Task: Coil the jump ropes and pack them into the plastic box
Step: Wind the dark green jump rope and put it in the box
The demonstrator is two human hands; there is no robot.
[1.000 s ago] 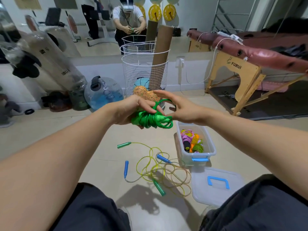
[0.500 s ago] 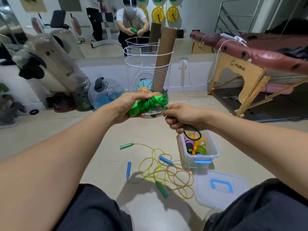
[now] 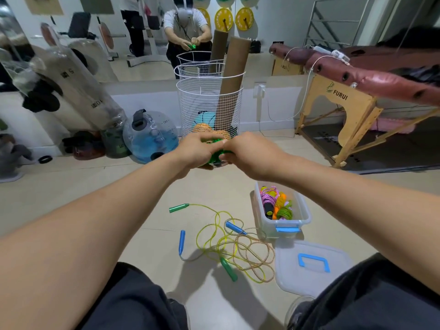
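Gripping the green rope bundle (image 3: 215,152), both hands (image 3: 198,151) (image 3: 247,153) hide part of the wire basket (image 3: 209,101) behind.

My left hand (image 3: 195,151): raised, fingers curled round a bundled green plastic jump rope (image 3: 215,153). My right hand (image 3: 250,153): beside it, touching, gripping the same bundle. Both forearms extended forward.

Green jump rope (image 3: 215,148) largely concealed between left hand (image 3: 196,151) and right hand (image 3: 250,153), its coil form indeterminate; both sets of fingertips hidden behind the hands; massage table (image 3: 371,77) truncated by right edge; wire basket (image 3: 209,103) contents partly obscured.
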